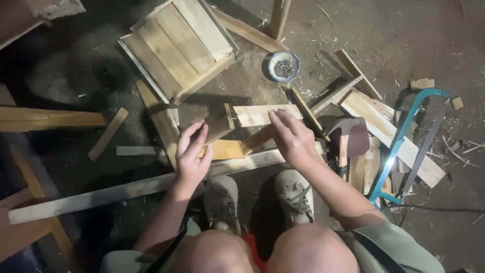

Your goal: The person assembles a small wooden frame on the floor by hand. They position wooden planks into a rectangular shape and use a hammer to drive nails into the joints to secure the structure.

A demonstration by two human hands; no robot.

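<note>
Near edge, 6 o'clock: grey canvas shoes (pixel 257 199) planted behind long pale wooden batten (pixel 136 189). Left hand (pixel 192 151) half-open, fingertips pinching short dark wood offcut (pixel 218 125). Right hand (pixel 289 134) loosely curled, fingertips pressed on slim brown wood strip (pixel 257 139). Pieces judged being aligned; steady hold needed next. 3 o'clock: rust-headed hatchet (pixel 349 139), teal-framed bow saw (pixel 404 146). 12 o'clock: blue-rimmed bowl of nails (pixel 283 66), slatted pale wooden box (pixel 179 45).

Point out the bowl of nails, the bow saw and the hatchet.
Bowl of nails (pixel 283 66): head view, on the dark nails in the middle of the blue-and-white bowl.
Bow saw (pixel 402 132): head view, on its teal frame.
Hatchet (pixel 353 135): head view, on the flat of its dark head.
</note>
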